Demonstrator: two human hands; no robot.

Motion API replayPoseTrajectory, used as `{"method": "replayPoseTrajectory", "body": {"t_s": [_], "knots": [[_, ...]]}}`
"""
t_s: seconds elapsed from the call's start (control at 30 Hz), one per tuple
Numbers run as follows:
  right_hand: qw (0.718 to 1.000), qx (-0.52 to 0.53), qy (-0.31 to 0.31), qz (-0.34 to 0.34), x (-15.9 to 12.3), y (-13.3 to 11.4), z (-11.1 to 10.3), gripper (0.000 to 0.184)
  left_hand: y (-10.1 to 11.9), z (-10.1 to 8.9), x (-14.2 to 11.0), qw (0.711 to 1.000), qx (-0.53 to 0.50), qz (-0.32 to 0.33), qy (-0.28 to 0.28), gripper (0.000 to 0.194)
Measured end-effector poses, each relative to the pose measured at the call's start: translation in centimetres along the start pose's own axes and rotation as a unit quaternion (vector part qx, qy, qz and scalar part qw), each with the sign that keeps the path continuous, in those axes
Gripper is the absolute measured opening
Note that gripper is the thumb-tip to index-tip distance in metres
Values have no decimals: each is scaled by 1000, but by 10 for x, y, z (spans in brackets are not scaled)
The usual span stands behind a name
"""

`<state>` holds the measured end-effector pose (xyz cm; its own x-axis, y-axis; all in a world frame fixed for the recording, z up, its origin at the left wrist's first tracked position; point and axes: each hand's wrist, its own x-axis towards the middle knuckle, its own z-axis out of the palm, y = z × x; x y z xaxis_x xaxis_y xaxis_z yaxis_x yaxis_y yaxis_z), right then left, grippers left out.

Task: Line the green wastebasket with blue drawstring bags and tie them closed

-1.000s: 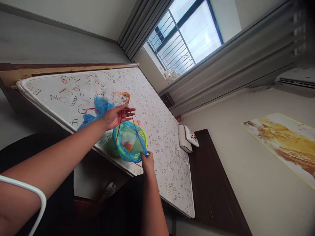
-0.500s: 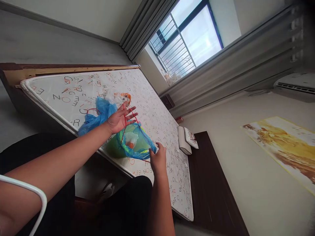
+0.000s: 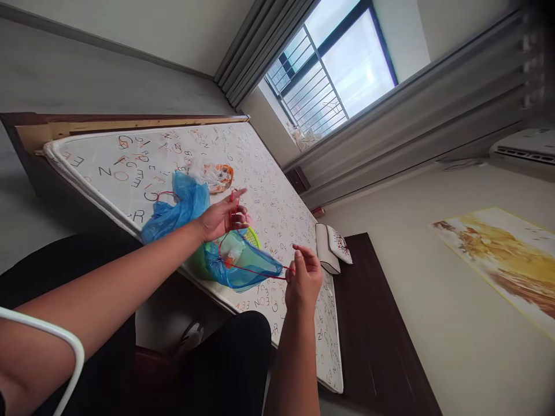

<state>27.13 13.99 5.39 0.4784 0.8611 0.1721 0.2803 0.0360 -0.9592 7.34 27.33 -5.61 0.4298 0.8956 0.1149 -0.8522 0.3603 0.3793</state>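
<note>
Letter-printed white mattress under crinkled blue plastic bag, thin red cord pinched in left fingers and right fingers

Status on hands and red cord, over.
Left hand gripping red cord; right hand pinching it. Cord crosses blue bag on green basket. Crumpled blue bag by forearm.

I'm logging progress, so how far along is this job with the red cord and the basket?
Done: a blue plastic bag partly covers the green basket. In hand: the left hand and right hand hold the red cord. Left: loose blue plastic and a white-and-orange bag lie untouched on the mattress.
</note>
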Motion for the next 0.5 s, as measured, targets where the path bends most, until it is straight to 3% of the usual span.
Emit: {"method": "replayPoseTrajectory", "body": {"t_s": [0.1, 0.27, 0.4, 0.5], "knots": [[990, -120, -60, -35, -5, 1, 13, 38, -14, 2, -3, 993, 38, -94, -67, 26], [960, -219, -165, -59, -2, 9, 39, 52, -33, 2, -8, 938, 90, -281, -183, 53], [955, -216, -200, -21, 7, 15, 45, 41, -37, 5, -11, 923, 97, -311, -205, 64], [967, -208, -145, -18, 14, 14, 39, 26, -34, 6, -13, 927, 108, -298, -200, 65]]}}
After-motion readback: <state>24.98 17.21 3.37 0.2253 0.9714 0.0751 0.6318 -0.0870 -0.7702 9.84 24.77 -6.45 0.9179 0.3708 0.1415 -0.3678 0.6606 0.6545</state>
